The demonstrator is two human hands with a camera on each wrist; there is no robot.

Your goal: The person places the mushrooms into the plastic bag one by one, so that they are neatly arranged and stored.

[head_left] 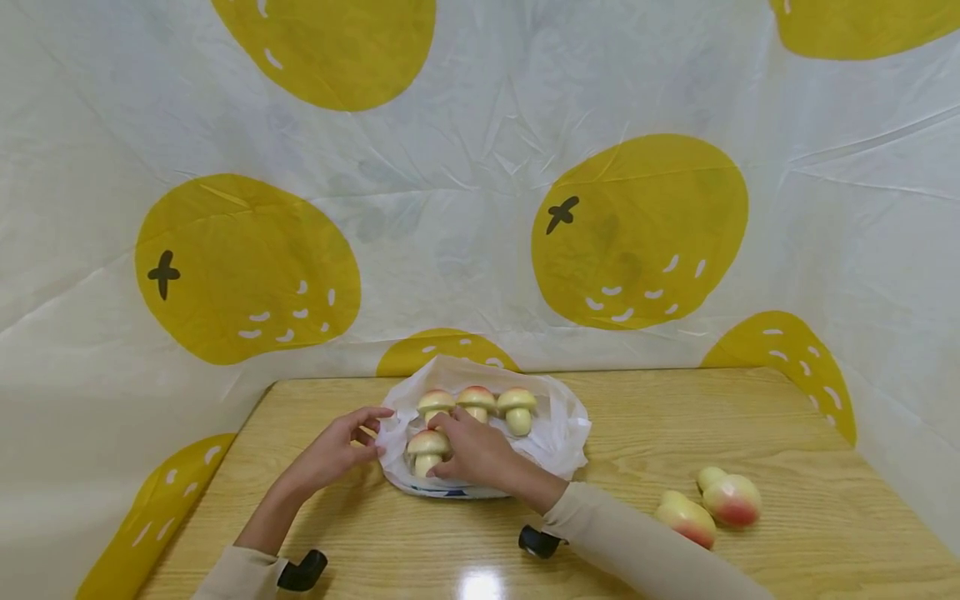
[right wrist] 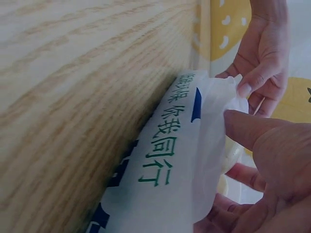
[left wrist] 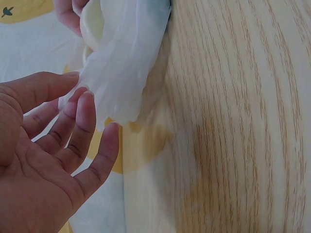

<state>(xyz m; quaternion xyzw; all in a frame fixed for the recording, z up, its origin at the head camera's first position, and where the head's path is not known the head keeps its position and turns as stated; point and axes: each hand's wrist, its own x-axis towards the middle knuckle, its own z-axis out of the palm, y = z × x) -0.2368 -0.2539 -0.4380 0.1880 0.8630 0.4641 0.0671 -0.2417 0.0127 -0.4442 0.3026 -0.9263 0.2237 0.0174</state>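
A white plastic bag (head_left: 558,417) lies spread with its mouth up, holding several glossy toy mushrooms with cream stems and reddish caps. Three stand in a back row, among them a toy mushroom (head_left: 517,408) at the right end. My right hand (head_left: 480,450) reaches into the bag, thumb and fingers around the front-left toy mushroom (head_left: 427,447). Beside the bag's left rim is my left hand (head_left: 337,447), fingers loosely bent and fingertips at the plastic. The left wrist view shows this left hand (left wrist: 58,150) with its palm bare. Green and blue print marks the bag's side (right wrist: 160,145).
Two more toy mushrooms, one nearer (head_left: 686,518) and one farther (head_left: 730,497), lie on the wooden table (head_left: 637,425) at the right. A white cloth with yellow fruit shapes (head_left: 450,250) hangs behind the table and along its sides.
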